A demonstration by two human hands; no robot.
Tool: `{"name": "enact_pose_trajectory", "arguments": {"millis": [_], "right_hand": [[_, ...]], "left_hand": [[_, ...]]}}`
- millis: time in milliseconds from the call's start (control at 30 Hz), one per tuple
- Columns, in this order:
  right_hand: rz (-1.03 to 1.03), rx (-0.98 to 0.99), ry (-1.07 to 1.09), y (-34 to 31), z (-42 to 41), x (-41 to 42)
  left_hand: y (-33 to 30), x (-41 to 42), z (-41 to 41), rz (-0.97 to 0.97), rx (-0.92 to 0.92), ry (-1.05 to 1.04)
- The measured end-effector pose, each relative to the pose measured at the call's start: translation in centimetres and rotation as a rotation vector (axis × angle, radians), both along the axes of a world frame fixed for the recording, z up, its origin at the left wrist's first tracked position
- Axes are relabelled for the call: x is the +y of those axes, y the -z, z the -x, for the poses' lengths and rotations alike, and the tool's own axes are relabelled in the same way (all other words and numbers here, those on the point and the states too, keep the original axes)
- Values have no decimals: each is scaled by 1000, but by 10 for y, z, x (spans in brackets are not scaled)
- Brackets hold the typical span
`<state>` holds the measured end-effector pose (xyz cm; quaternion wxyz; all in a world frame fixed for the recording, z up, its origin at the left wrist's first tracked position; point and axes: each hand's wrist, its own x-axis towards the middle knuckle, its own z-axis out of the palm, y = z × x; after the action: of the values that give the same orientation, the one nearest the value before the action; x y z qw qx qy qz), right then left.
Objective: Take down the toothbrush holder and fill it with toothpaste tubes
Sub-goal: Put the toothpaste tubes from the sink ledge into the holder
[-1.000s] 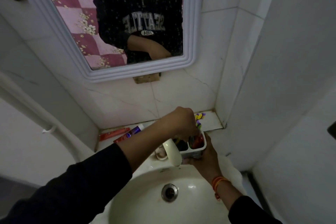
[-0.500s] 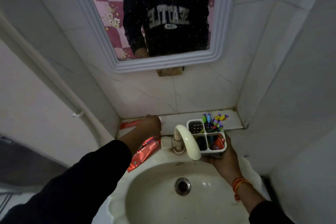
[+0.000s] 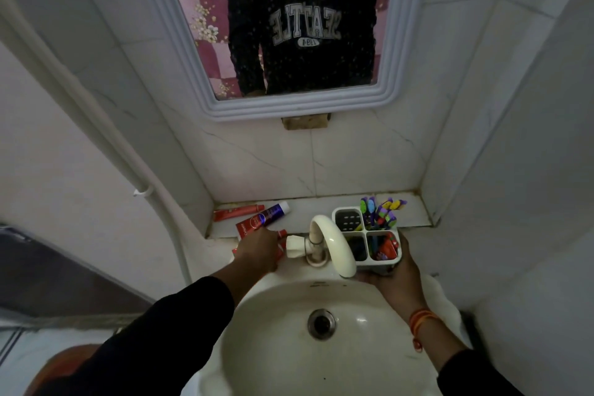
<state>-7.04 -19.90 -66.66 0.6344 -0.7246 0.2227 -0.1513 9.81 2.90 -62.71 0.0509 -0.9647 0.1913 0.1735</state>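
A white four-compartment toothbrush holder [image 3: 348,219] sits at the sink's back right rim, with my right hand [image 3: 397,273] cupped around its lower right side. Colourful toothbrushes [image 3: 381,210] stand in its back right cell, and a red tube [image 3: 387,247] sits in the front right cell. My left hand [image 3: 258,251] closes on a red toothpaste tube [image 3: 282,243] lying left of the tap. A red and purple tube [image 3: 263,219] and a slim red tube [image 3: 238,212] lie on the tiled ledge behind.
The curved cream tap [image 3: 334,243] stands between my hands and partly covers the holder. The basin [image 3: 321,360] with its drain [image 3: 321,323] lies below. A white-framed mirror [image 3: 289,103] hangs above the ledge. A white pipe [image 3: 106,125] runs down the left wall.
My left hand left the holder, went left to the ledge, then came down onto the red tube beside the tap. The camera view shifted left. My right hand stays on the holder.
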Motion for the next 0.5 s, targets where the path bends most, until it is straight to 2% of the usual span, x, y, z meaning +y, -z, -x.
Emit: {"name": "enact_pose_trajectory", "arguments": {"millis": [300, 400, 500], "right_hand": [[-24, 0, -12, 2, -1, -2], [14, 5, -16, 0, 1, -2], [15, 12, -14, 1, 2, -4]], "left_hand": [[-5, -3, 13, -41, -67, 36], [-6, -3, 15, 27, -63, 31], [-3, -1, 16, 145, 29, -61]]}}
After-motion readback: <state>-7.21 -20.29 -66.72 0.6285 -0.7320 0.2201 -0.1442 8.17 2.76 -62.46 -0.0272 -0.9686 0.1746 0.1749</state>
